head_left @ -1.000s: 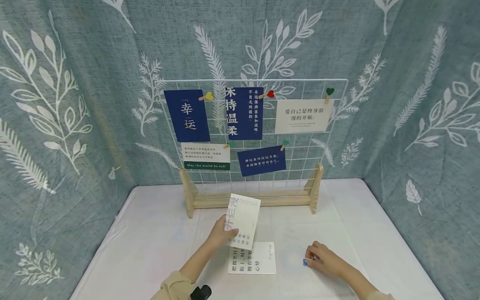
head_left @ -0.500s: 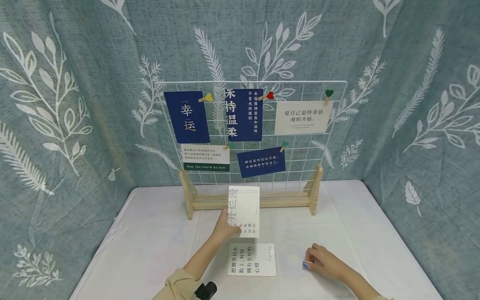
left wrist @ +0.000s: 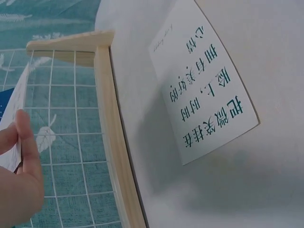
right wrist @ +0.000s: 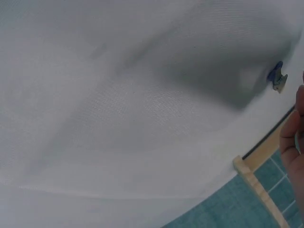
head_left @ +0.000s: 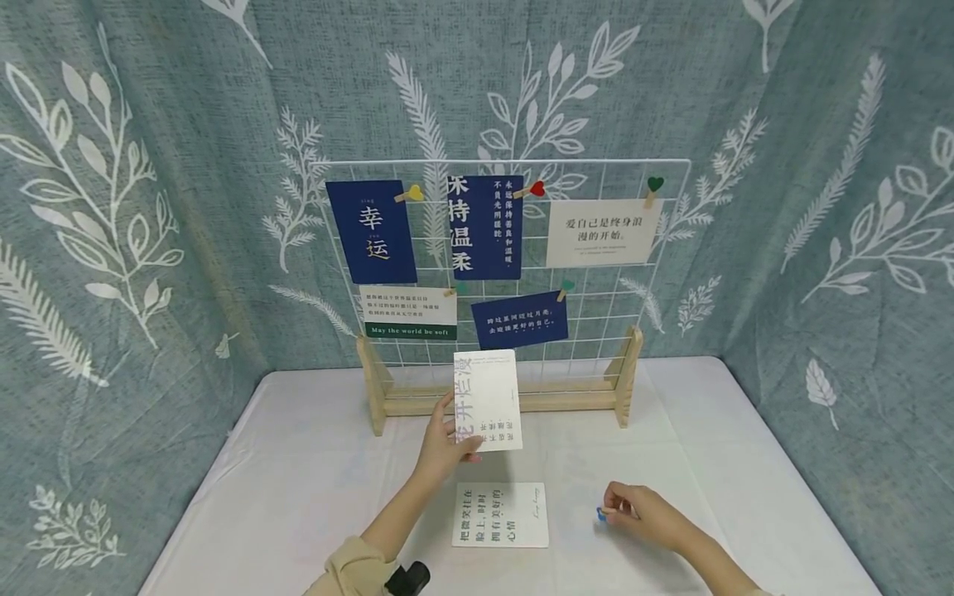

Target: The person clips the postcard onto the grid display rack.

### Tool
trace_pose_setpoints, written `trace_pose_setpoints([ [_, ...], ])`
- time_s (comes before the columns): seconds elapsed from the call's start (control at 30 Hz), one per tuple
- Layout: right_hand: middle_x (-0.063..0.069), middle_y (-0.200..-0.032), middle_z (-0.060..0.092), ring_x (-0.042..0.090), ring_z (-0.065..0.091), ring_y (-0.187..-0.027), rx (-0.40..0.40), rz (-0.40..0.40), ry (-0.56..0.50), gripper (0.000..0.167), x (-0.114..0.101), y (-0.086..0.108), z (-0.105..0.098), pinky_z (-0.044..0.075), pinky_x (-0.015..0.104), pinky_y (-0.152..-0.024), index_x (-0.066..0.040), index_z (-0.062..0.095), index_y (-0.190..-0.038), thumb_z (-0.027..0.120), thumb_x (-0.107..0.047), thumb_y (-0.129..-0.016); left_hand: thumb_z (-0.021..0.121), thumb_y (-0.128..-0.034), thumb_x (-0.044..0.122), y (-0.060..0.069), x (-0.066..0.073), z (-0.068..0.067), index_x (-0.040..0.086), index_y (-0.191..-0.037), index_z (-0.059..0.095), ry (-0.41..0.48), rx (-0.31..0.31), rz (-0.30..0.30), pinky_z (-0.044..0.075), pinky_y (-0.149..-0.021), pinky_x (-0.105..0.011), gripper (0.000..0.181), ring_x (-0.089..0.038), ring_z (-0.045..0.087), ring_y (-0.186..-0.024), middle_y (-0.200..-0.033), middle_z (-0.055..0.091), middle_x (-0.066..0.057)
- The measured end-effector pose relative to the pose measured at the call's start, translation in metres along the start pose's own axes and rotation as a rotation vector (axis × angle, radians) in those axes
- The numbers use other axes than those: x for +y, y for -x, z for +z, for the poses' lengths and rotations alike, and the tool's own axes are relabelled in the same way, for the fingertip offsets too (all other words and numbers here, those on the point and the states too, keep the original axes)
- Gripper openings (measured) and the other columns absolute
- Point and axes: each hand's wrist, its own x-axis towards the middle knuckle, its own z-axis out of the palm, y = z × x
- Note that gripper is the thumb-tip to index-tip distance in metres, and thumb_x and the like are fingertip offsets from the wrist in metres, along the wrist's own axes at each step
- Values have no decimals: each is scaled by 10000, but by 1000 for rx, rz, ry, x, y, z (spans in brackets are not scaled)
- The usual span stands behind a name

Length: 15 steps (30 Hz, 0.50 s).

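Note:
In the head view my left hand point(head_left: 443, 443) grips a white postcard point(head_left: 492, 401) by its lower left side, thumb in front. The postcard is raised and its upper edge overlaps the grid rack point(head_left: 522, 364). The left wrist view catches the same postcard point(left wrist: 19, 109) nearly edge-on between the fingers. Over the right part of the table my right hand point(head_left: 644, 513) pinches a small wooden clothespin with a blue decoration point(head_left: 601, 514). The right wrist view shows this clothespin point(right wrist: 277, 77) beside the partly cut-off right hand point(right wrist: 294, 137). Another white postcard point(head_left: 500, 515) lies flat on the table.
The white wire rack stands on a wooden base point(head_left: 566, 401) at the back. Clothespins hold several cards on it, such as a dark blue card point(head_left: 373, 232) and a white card point(head_left: 604, 232). Patterned green cloth point(head_left: 224, 165) surrounds the white table point(head_left: 298, 463).
My left hand has raised the postcard toward the rack and straightened it, uncovering the postcard on the table. My right hand has shifted slightly, and the clothespin has moved a little left and up with it.

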Motion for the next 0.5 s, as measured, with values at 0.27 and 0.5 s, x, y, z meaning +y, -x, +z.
trace_pose_setpoints([
  [0.27, 41, -752, 679, 93, 596, -618, 37, -49, -61, 128, -6, -5, -4, 440, 177, -517, -57, 565, -977, 603, -161, -913, 619, -805, -136, 2, 6, 0, 95, -1458, 215, 31, 81, 130, 570, -600, -213, 802, -273, 687, -771, -1120, 595, -309],
  [0.5, 54, -726, 633, 110, 572, -620, 13, -23, -78, 260, -13, -4, -9, 478, 191, -548, 10, 584, -1192, 516, -60, -952, 608, -805, -147, 5, 6, 0, 83, -1439, 296, -13, 102, 225, 573, -637, -205, 743, -294, 674, -816, -1070, 596, -285],
])
